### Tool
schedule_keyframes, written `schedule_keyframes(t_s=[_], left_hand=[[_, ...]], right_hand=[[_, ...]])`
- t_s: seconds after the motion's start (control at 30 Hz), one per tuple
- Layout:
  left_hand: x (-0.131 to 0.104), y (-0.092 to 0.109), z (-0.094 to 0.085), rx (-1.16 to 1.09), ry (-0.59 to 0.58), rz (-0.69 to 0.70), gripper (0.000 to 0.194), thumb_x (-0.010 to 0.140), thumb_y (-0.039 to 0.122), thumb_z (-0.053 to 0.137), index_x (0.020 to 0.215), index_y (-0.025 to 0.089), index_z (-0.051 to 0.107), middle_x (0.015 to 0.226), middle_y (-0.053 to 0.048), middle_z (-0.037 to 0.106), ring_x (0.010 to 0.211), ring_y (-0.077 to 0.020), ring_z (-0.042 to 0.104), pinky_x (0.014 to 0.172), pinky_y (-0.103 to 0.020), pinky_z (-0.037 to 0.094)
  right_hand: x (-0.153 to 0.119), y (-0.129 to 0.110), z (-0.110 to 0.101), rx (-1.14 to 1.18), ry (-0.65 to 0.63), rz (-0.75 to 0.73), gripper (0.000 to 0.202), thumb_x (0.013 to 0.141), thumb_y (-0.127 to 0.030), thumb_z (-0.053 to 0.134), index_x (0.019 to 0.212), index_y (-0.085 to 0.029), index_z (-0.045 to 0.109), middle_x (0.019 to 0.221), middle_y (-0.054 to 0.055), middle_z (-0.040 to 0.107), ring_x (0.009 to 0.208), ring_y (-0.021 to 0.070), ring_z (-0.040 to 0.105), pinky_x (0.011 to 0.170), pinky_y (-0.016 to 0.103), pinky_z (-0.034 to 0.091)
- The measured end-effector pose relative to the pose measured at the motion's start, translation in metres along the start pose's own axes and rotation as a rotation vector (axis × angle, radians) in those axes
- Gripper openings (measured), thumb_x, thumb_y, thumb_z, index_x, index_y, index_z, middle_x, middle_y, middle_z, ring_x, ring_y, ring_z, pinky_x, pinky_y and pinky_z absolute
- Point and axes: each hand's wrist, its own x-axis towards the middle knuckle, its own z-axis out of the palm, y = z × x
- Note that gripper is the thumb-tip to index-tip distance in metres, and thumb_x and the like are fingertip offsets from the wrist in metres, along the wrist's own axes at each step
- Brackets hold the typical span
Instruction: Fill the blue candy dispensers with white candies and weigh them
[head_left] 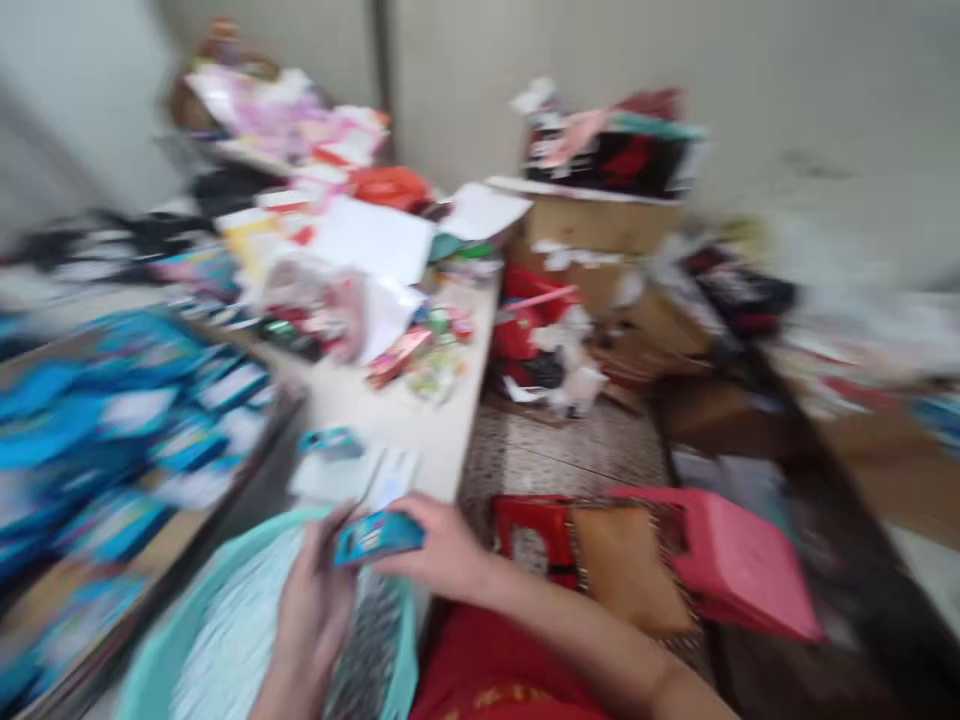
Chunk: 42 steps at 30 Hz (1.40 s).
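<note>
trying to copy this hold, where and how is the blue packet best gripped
Probably the right end of the blue packet, from the right, pinched across its narrower dimension: it looks longer than deep, and the right hand grips it there. The left hand is at the opposite end; blur hides its exact contact.

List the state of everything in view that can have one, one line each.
Blue packet: held at its right end, above the basin.
Right hand: fingers closed on the packet.
Left hand: at the packet's left end; grip too blurred to tell.
Turquoise basin: uncovered, holding pale and grey contents.
Cardboard box: open, loaded with blue packages.
White table: cluttered toward its far end.
</note>
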Motion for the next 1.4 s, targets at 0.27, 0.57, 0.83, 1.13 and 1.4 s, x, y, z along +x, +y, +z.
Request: schedule_keyframes(t_s=[0.27, 0.57, 0.83, 1.13, 1.4], left_hand=[[-0.023, 0.004, -0.042, -0.589, 0.255, -0.073, 0.028, 0.084, 0.03, 0.052, 0.066, 0.011, 0.063, 0.064, -0.008, 0.064, 0.067, -0.0194, 0.065, 0.07, -0.033, 0.052], [-0.025, -0.005, -0.052, -0.658, 0.257, 0.013, 0.014, 0.077, 0.023, 0.062, 0.069, 0.011, 0.059, 0.064, -0.003, 0.057, 0.059, -0.013, 0.057, 0.058, -0.025, 0.048], [-0.043, 0.003, -0.098, -0.355, 0.273, -0.025, 0.021, 0.068, 0.017, 0.069, 0.087, 0.012, 0.061, 0.07, -0.002, 0.057, 0.052, -0.0064, 0.049, 0.044, -0.016, 0.036], [-0.034, 0.029, -0.14, 0.742, 0.024, -0.134, 0.021, 0.071, 0.036, 0.061, 0.067, 0.017, 0.055, 0.062, 0.0, 0.052, 0.057, -0.0127, 0.048, 0.053, -0.023, 0.036], [0.056, 0.085, -0.083, 1.519, -0.096, 0.254, 0.013, 0.072, 0.014, 0.051, 0.073, 0.017, 0.063, 0.083, -0.006, 0.063, 0.077, -0.0194, 0.056, 0.07, -0.028, 0.038]], right_hand=[[-0.01, 0.006, 0.012, -0.104, -0.144, -0.049, 0.031, 0.071, -0.035, 0.073, 0.097, -0.022, 0.062, 0.093, 0.002, 0.065, 0.085, 0.0196, 0.06, 0.077, 0.03, 0.046], [-0.007, 0.023, 0.027, -0.042, -0.18, 0.053, 0.037, 0.067, -0.037, 0.075, 0.097, -0.02, 0.061, 0.089, 0.002, 0.066, 0.083, 0.0209, 0.06, 0.076, 0.032, 0.048], [-0.027, 0.032, 0.014, 0.276, -0.189, 0.026, 0.037, 0.06, -0.035, 0.081, 0.091, -0.023, 0.064, 0.096, 0.003, 0.064, 0.09, 0.0208, 0.06, 0.079, 0.032, 0.049], [-0.032, 0.058, -0.013, 0.342, -0.04, 0.238, 0.038, 0.06, -0.036, 0.08, 0.089, -0.021, 0.062, 0.081, 0.001, 0.062, 0.075, 0.0183, 0.059, 0.069, 0.03, 0.051], [-0.025, 0.075, -0.015, 0.408, 0.023, 0.282, 0.038, 0.062, -0.034, 0.079, 0.093, -0.021, 0.06, 0.085, 0.002, 0.062, 0.079, 0.0189, 0.059, 0.074, 0.032, 0.051]])
